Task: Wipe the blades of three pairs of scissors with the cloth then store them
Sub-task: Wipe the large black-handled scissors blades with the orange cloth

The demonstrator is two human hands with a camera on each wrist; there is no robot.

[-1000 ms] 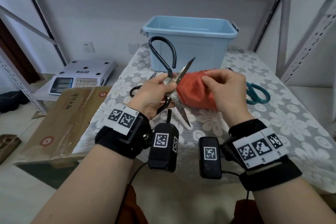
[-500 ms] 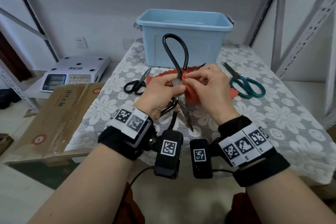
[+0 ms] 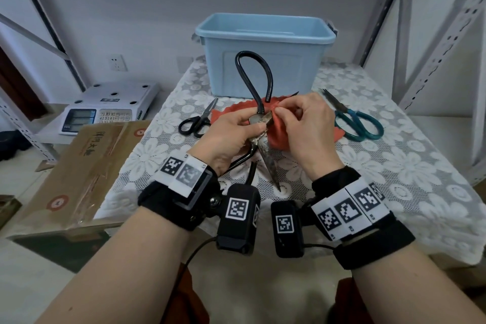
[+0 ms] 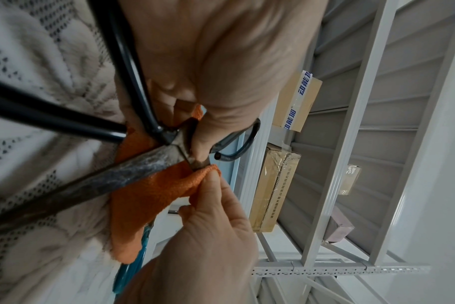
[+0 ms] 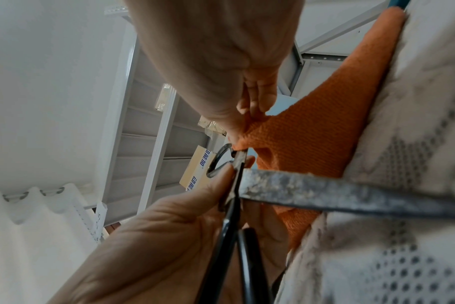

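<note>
Your left hand [image 3: 231, 134] grips the large black-handled iron scissors [image 3: 259, 123] above the lace-covered table's middle. Your right hand [image 3: 305, 126] now pinches the orange cloth [image 4: 153, 193] onto the upper blade beside the pivot, closer than a second ago, so wiping looks underway.

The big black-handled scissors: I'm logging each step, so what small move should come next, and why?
Probably slide the orange cloth, pinched by the right hand, outward along the upper blade toward its tip. The left hand holds the big scissors open near the pivot, the cloth sits at that blade's base, and the blades look tarnished.
</note>
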